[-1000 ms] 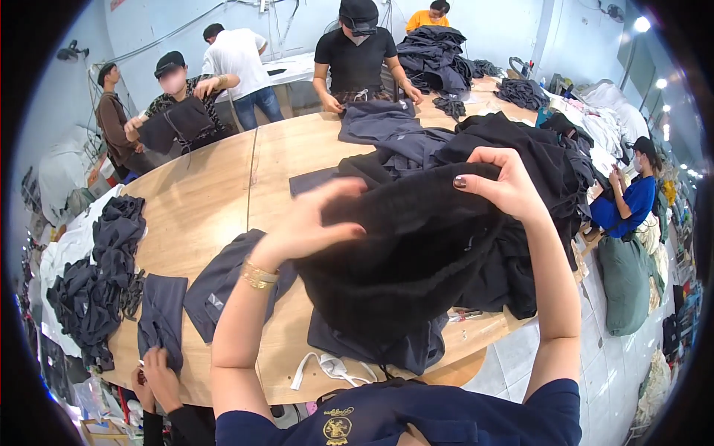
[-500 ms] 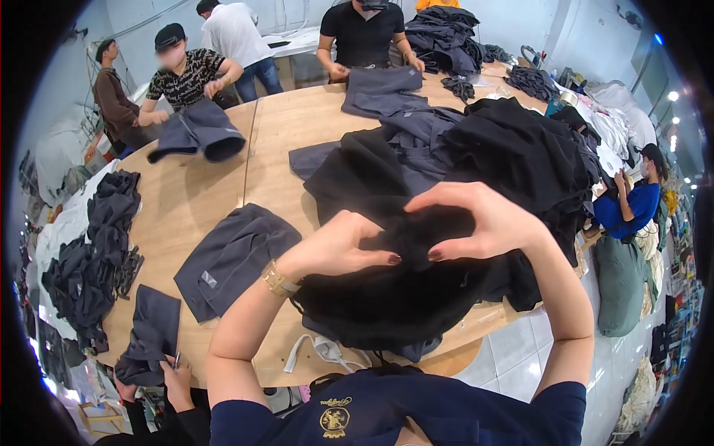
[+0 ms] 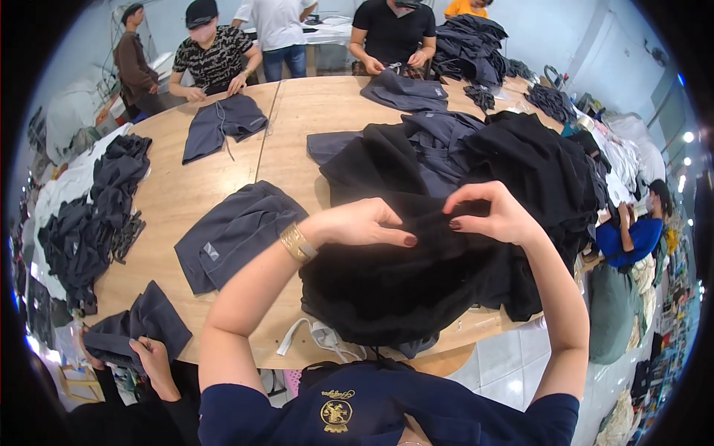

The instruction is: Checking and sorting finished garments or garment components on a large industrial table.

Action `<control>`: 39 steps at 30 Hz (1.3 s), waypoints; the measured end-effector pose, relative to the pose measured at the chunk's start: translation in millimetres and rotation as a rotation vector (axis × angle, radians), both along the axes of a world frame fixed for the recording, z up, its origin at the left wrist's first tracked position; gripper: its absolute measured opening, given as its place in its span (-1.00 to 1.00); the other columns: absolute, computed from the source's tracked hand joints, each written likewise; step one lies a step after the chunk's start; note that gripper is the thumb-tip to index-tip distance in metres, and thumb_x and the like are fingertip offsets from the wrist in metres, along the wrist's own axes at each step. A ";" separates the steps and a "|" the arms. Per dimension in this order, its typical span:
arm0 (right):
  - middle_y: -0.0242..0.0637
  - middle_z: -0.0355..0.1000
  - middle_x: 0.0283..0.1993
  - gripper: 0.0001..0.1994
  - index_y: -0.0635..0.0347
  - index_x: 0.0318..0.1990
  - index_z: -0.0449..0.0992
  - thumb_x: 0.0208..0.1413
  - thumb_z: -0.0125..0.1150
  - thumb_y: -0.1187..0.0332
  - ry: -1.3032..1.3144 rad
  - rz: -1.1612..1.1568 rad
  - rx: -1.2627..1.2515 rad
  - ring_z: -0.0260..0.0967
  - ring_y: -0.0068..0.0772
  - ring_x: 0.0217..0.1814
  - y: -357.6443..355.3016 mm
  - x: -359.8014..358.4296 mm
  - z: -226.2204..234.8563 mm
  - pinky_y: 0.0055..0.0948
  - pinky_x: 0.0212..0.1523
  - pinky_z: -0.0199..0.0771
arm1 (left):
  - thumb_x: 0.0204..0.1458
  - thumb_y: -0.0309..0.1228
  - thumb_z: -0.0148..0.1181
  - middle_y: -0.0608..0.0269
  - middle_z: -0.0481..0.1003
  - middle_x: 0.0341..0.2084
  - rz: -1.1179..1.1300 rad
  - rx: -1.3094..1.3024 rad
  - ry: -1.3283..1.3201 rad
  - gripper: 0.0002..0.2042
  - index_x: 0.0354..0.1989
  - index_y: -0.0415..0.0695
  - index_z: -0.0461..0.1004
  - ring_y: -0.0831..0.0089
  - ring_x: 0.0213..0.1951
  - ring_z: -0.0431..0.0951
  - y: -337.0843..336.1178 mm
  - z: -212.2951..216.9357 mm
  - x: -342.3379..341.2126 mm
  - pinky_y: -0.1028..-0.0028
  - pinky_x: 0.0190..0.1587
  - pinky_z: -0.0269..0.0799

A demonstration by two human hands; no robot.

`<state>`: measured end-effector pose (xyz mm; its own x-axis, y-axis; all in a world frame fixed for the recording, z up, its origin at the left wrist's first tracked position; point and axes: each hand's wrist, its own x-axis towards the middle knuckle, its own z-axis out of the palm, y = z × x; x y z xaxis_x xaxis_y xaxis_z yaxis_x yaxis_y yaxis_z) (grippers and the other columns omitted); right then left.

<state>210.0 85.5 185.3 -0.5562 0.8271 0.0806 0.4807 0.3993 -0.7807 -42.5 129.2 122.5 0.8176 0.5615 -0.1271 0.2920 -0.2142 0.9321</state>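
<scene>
A bulky black garment (image 3: 387, 293) is bunched up in front of me, over the table's near edge. My left hand (image 3: 364, 223), a gold bracelet on its wrist, holds its cloth with the thumb lying along the top; some fingers are hidden in the dark fabric. My right hand (image 3: 494, 214) pinches the same cloth a little to the right, thumb and forefinger tips close together. A gap separates the two hands. Dark folds hide exactly what lies between the fingertips.
Dark grey shorts (image 3: 238, 234) lie left of my arm. A black and grey garment heap (image 3: 528, 160) rises at right. A white cord (image 3: 297, 334) lies near the edge. Co-workers handle shorts across the wooden table (image 3: 290, 141); another's hand (image 3: 154, 364) is at lower left.
My right thumb and forefinger have closed from a wide gap to a pinch. Both hands have shifted slightly right. Across the table, a co-worker's lifted shorts now lie flat.
</scene>
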 end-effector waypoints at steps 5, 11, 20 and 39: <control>-0.36 0.46 -0.41 -0.85 0.27 -0.39 0.51 -0.12 0.31 0.41 -0.008 -0.126 -0.031 0.36 -0.56 -0.32 -6.4 14.0 -7.7 -0.58 -0.18 0.33 | 0.04 -0.14 0.23 0.36 0.50 -0.58 -0.169 0.113 0.293 -0.62 -0.28 -0.30 0.56 0.69 -0.50 0.33 9.3 -8.5 -17.1 0.57 -0.40 0.32; -0.39 0.35 -0.54 -0.78 0.23 -0.49 0.43 -0.13 0.36 0.33 -0.052 -0.168 0.084 0.26 -0.59 -0.46 -8.3 -6.9 -27.6 -0.57 -0.39 0.27 | 0.05 -0.21 0.24 0.48 0.35 -0.67 -0.135 -0.019 0.035 -0.66 -0.37 -0.35 0.53 0.74 -0.54 0.20 -3.2 -14.3 -8.8 0.58 -0.50 0.20; -0.29 0.34 -0.35 -0.42 0.20 -0.22 0.35 -0.35 0.53 0.09 -0.127 -0.046 0.203 0.32 -0.38 -0.32 -9.7 -24.3 -22.3 -0.45 -0.25 0.35 | 0.03 -0.29 0.18 -0.08 0.47 -0.51 0.053 0.287 -0.075 -0.71 -0.31 -0.33 0.42 0.17 -0.40 0.50 -32.4 -13.1 6.9 0.31 -0.33 0.34; -0.14 0.29 -0.02 -0.43 0.05 0.04 0.25 -0.18 0.36 0.41 -0.581 -0.383 0.634 0.34 -0.13 0.01 -70.2 -12.2 23.4 -0.21 0.09 0.23 | -0.05 -0.30 0.26 0.10 0.41 -0.65 0.564 1.248 0.084 -0.77 -0.48 -0.14 0.35 0.15 -0.54 0.46 -5.2 10.1 -69.6 0.29 -0.49 0.36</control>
